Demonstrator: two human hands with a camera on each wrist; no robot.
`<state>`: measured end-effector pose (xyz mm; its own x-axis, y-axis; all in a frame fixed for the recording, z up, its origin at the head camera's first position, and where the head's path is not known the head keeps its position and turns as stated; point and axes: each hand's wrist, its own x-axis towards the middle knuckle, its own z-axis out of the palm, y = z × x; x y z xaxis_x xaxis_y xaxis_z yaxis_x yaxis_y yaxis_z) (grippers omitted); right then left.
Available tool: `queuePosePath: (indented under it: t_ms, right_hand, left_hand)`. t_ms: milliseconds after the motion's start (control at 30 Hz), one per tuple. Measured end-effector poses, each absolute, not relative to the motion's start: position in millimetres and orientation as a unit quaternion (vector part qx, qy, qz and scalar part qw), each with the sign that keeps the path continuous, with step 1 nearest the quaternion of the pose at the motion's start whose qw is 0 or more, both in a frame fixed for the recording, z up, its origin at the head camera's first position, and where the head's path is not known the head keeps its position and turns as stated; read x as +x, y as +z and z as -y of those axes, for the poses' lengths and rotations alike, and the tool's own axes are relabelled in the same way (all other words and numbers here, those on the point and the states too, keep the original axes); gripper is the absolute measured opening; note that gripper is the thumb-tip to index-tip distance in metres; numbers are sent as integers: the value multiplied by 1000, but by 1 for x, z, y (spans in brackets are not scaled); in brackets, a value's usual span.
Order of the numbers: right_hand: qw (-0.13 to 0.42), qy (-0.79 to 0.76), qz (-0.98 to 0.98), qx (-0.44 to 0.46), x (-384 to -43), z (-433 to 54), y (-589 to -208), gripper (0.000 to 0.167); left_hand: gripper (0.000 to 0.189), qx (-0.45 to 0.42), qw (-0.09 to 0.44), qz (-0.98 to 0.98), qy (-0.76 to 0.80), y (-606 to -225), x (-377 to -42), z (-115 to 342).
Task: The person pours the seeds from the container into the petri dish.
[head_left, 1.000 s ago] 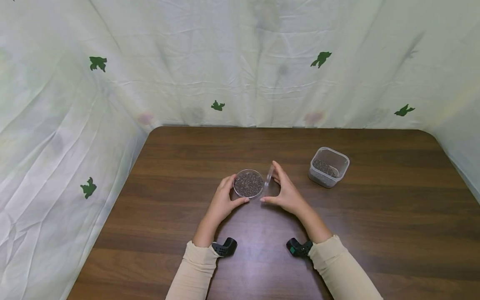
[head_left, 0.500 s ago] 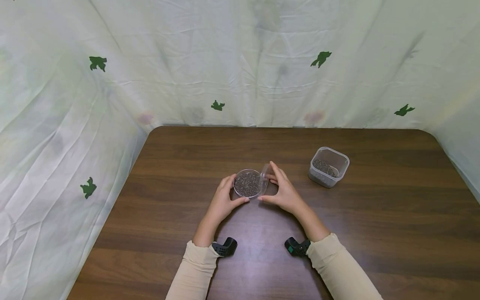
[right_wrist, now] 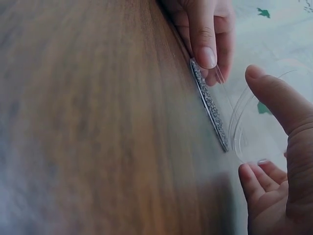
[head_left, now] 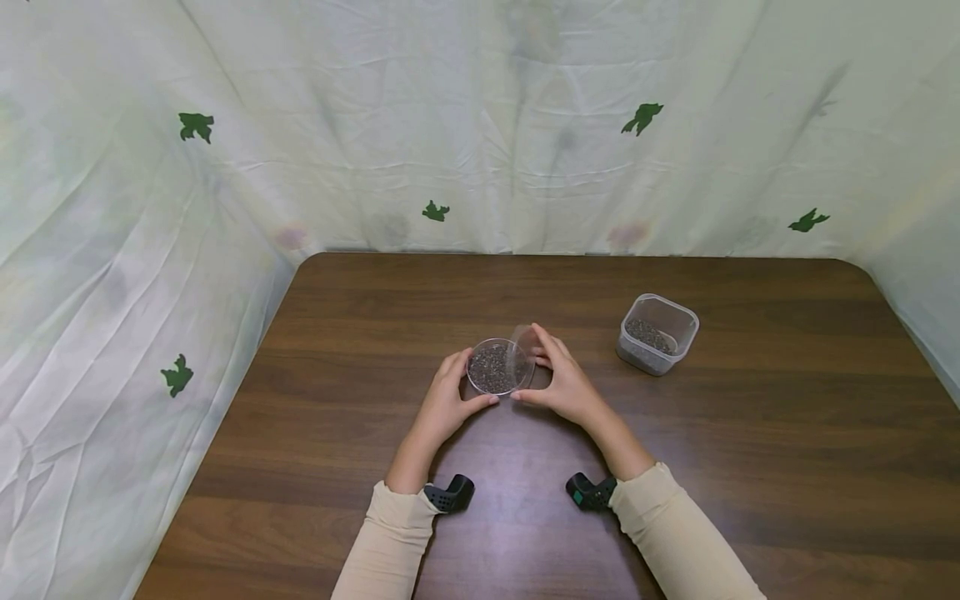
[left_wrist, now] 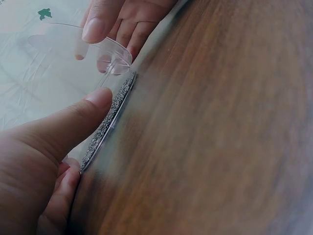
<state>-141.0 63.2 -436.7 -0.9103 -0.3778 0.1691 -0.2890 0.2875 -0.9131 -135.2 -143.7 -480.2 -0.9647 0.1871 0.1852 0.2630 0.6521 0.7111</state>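
Note:
A round clear petri dish (head_left: 484,393) lies on the table, filled with small dark grey seed-like grains (head_left: 489,368). My left hand (head_left: 444,400) grips it from the left, with the thumb at its near edge and the fingers behind. Over the dish's right side leans a clear round lid (head_left: 523,340), tilted up on edge. My right hand (head_left: 564,385) holds this lid between thumb and fingertips. The left wrist view shows the raised lid (left_wrist: 117,49) meeting the far end of the dish. In the right wrist view, the lid's thin rim (right_wrist: 236,128) stands beside the grains.
To the right on the brown wooden table (head_left: 765,400) stands a square clear plastic tub (head_left: 643,360), partly filled with similar grains. A pale cloth with green bird shapes (head_left: 642,118) hangs behind and beside the table.
My right hand has moved slightly left, bringing the lid from nearly upright beside the dish to leaning over its right side. The left hand and dish have stayed still.

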Motion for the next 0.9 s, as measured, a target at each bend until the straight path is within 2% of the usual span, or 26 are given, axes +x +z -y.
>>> queuePosePath:
  t_ms: [200,467,900]
  right_hand:
    - [40,-561,-802,-203,-143,-62,-439,98]
    - [40,-559,-802,-206,-160,-63,-473,101]
    - [28,-537,-814,-222,-162,-61,-477,93]
  left_hand:
    - [83,-126,46,908,-397,-479,-135,144]
    - [82,-125,42,910,-394,-479,-135,144]
    - [82,-126,46,907,-399,-479,-136,144]
